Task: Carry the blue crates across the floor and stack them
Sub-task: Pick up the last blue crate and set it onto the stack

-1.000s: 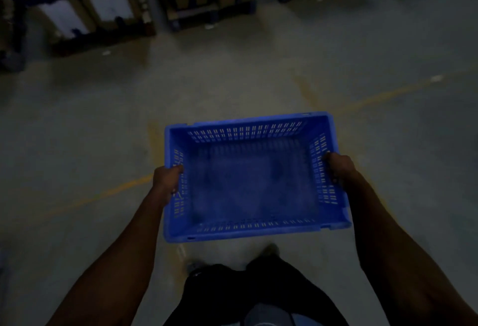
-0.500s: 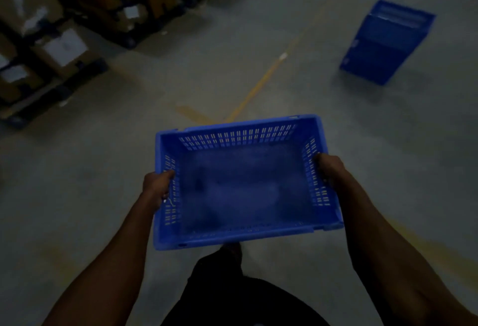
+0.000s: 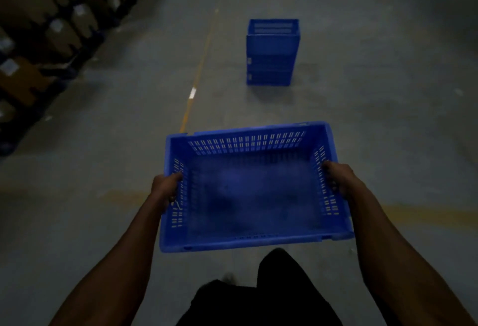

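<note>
Blue crate (image 3: 248,196) hangs in my grip above a dim grey concrete floor (image 3: 388,92) marked with a yellow line (image 3: 199,67); boxes on racks (image 3: 51,28) line the far left. My left hand (image 3: 165,188) and right hand (image 3: 338,178) curl round its side walls. Nothing lies inside. A stack of blue crates (image 3: 271,54) stands far ahead.

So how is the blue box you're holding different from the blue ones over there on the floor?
The carried crate is up in the air, gripped by the left hand and right hand at its two short sides; the crate stack stands on the floor ahead. The carried crate is a single one, seen from above and empty; the crate stack is several piled up, seen mostly from the side. Both are blue plastic with slotted walls.
</note>
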`<action>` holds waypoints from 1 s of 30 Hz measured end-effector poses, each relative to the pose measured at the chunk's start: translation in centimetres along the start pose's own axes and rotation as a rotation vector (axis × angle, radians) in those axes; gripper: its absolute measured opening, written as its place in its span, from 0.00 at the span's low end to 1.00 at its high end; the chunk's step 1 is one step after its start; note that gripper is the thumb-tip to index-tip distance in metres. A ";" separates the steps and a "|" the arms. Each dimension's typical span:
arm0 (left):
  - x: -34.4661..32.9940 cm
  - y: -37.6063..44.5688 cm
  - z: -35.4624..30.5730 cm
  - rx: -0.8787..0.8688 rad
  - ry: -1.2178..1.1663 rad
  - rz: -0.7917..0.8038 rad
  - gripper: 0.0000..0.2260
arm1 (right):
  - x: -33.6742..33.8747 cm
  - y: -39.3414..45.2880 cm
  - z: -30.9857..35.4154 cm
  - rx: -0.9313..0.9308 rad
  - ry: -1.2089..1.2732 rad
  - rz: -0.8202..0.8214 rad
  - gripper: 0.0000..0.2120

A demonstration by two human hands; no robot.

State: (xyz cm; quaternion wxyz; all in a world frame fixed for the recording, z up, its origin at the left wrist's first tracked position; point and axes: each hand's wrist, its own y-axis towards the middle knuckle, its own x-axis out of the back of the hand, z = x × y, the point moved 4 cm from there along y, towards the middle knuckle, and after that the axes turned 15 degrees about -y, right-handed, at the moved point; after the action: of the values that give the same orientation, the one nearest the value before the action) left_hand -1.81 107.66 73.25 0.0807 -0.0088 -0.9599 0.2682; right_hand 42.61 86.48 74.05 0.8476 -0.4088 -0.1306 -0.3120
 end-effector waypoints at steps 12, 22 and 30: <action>-24.1 16.2 -13.3 -0.024 0.051 0.098 0.07 | 11.3 21.0 9.9 -0.047 0.102 -0.052 0.10; -37.2 27.7 -24.3 -0.015 0.034 0.100 0.10 | 17.1 36.6 23.1 -0.042 0.099 -0.050 0.10; -45.8 43.9 -31.4 0.046 0.046 0.101 0.13 | 16.2 52.1 34.3 -0.069 0.126 -0.051 0.11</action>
State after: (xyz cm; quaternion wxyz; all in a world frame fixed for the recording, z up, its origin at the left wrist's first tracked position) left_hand 47.25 158.61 70.23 0.0890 -0.0616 -0.9497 0.2937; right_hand 89.42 130.77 71.62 0.8314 -0.4138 -0.0767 -0.3629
